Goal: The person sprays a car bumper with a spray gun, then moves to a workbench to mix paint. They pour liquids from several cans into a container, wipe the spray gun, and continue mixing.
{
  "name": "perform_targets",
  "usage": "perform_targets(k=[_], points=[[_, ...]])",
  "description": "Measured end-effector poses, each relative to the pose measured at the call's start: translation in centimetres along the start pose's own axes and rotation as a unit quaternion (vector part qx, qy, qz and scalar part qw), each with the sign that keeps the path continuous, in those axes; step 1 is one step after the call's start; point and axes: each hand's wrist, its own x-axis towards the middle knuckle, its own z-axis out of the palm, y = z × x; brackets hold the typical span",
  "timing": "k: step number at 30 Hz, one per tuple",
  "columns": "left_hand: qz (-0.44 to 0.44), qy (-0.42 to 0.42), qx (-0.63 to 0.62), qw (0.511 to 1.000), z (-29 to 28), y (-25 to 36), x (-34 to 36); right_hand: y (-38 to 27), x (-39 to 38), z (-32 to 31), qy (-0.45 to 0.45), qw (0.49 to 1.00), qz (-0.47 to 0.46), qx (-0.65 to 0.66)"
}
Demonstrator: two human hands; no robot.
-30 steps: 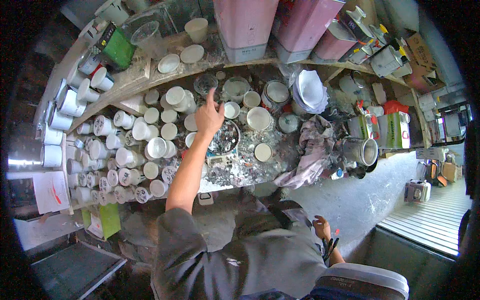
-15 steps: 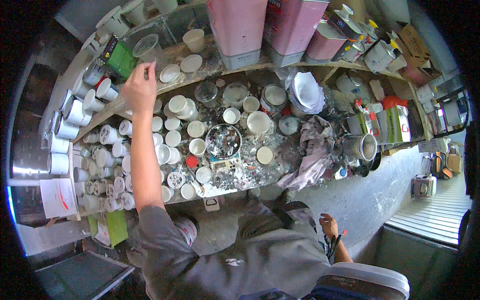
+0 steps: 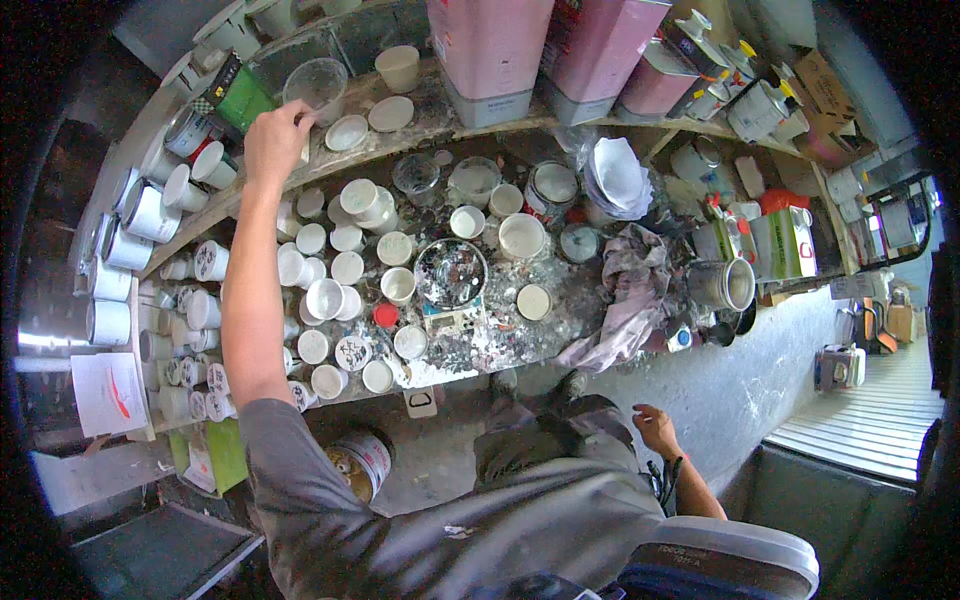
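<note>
My left hand (image 3: 275, 143) reaches to the upper shelf at the far left, fingers pinched at the lower edge of a clear plastic cup (image 3: 316, 82). The palm side is hidden. Close by on the shelf lie a white round lid (image 3: 346, 132) and a second pale lid (image 3: 390, 113), with a cream cup (image 3: 398, 69) behind them. A green box (image 3: 238, 95) stands just left of this hand. My right hand (image 3: 655, 430) hangs low at my right side, fingers loosely bent and apart, with nothing visible in it.
Many white cups (image 3: 325, 299) crowd the bench's left side below my forearm. A paint-spattered scale (image 3: 455, 325) carries a dark round container (image 3: 450, 273). A crumpled cloth (image 3: 632, 280) lies to the right. Tall pink cans (image 3: 490, 55) line the shelf; a paint bucket (image 3: 365, 462) stands below the bench.
The clear cup has shifted slightly right relative to the lids, with my left fingers at its edge. The view has moved a little; my right hand stays low at my side.
</note>
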Motion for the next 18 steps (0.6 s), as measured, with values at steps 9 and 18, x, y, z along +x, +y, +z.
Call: perform_targets(k=[9, 18], points=[[0.239, 0.213, -0.017, 0.947, -11.6, 7.5, -4.9, -7.0, -0.3, -2.5, -0.002, 0.998, -0.063, -0.024], [0.367, 0.119, -0.136, 0.913, -12.6, 20.3, -14.6, -30.9, -4.0, -11.8, 0.06, 0.907, -0.348, 0.23]])
